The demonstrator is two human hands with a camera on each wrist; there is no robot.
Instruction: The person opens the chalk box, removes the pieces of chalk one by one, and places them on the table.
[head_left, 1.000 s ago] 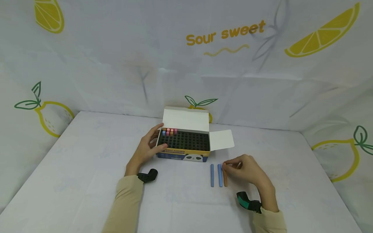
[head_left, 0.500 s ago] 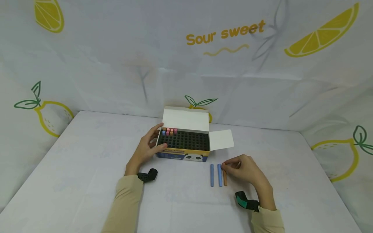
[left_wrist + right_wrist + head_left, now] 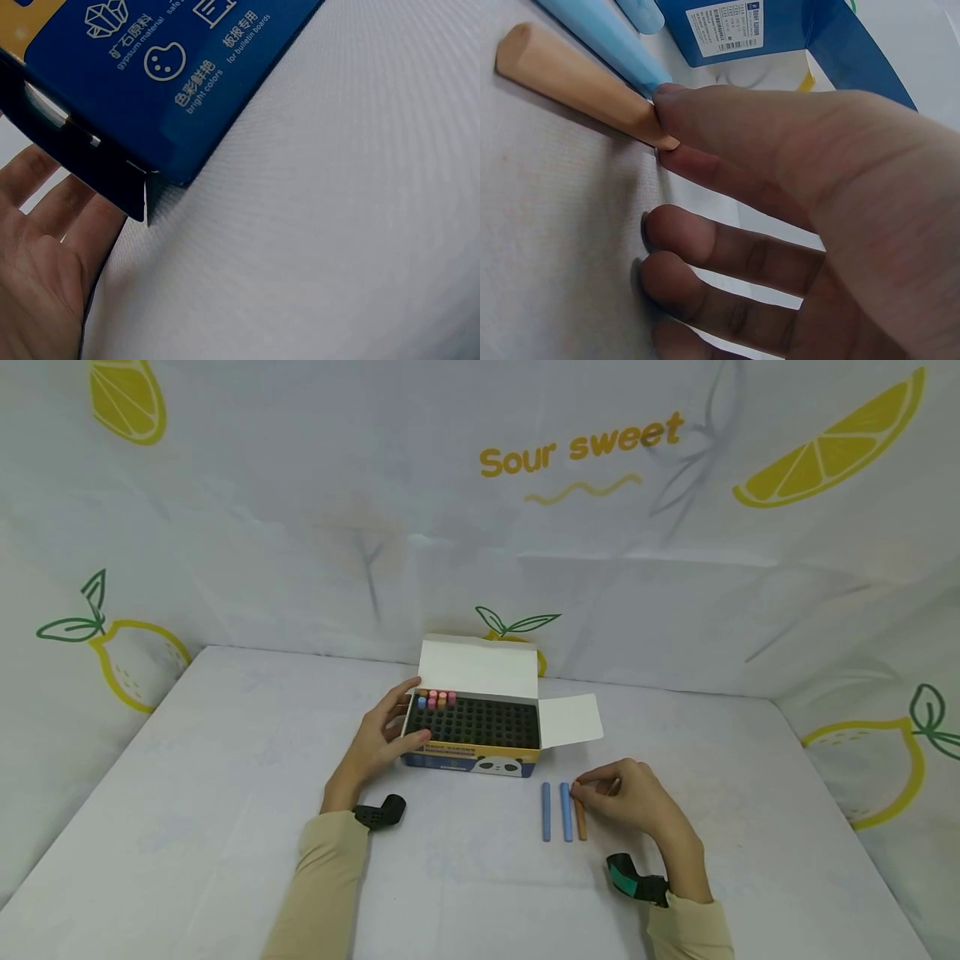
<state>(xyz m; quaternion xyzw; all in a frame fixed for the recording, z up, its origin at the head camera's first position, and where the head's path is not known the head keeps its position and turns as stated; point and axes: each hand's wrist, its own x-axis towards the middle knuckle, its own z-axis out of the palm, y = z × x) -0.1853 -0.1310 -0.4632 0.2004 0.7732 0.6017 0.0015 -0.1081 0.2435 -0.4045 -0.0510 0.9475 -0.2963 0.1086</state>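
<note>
A panda-print chalk box (image 3: 450,762) stands with its lid up on the white table. Several colored chalk sticks fill holes at the back left of its black insert (image 3: 487,722). My left hand (image 3: 371,747) grips the box's left end, thumb over the front rim and fingers along the side. In front of the box, my right hand (image 3: 633,793) pinches the far end of an orange chalk stick (image 3: 577,79) between thumb and index finger. That stick lies on the cloth, beside two blue chalk sticks (image 3: 566,814). In the right wrist view, the other fingertips (image 3: 676,234) rest near the cloth.
The box's white side flap (image 3: 572,721) sticks out to the right, and its white lid (image 3: 478,667) stands behind. A lemon-print cloth wall (image 3: 300,568) rises at the table's back edge. Each wrist wears a black camera mount (image 3: 381,812).
My right wrist has shifted slightly left, while its fingers stay at the orange chalk's far end. The left hand and the box have not moved.
</note>
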